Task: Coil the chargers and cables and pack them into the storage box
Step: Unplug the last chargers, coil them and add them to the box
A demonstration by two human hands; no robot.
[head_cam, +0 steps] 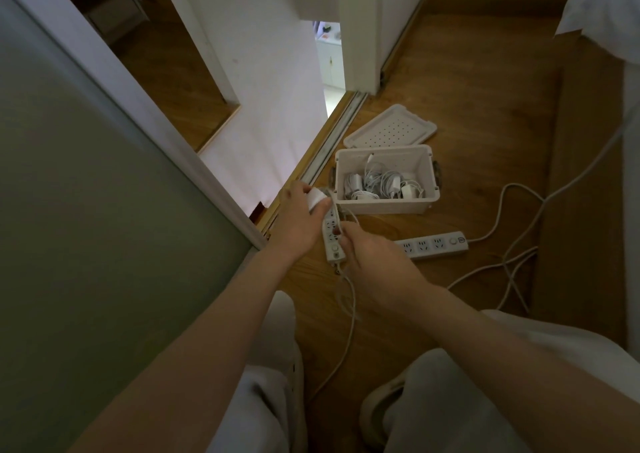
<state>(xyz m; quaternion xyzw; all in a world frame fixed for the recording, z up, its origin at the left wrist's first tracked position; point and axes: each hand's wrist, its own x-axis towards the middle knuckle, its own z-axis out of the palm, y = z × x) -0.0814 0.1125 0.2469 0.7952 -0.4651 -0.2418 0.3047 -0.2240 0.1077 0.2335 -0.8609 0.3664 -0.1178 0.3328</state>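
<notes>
A white power strip (333, 236) is held upright above the wooden floor between both hands. My left hand (301, 215) grips its upper end, where a white block-shaped plug (317, 199) shows between the fingers. My right hand (372, 257) is closed around the strip's lower side and its white cable (348, 317), which hangs down between my knees. Just beyond stands the open white storage box (388, 206) with several coiled white chargers and cables (379, 184) inside. A second power strip (433, 244) lies flat on the floor to the right, its cable (512, 244) trailing loosely.
The box's perforated lid (391, 128) lies on the floor behind the box. A sliding door (86, 175) and its floor track (332, 137) run along the left. A white bed edge (630, 123) rises at the right. My knees in pale trousers and slippers fill the bottom.
</notes>
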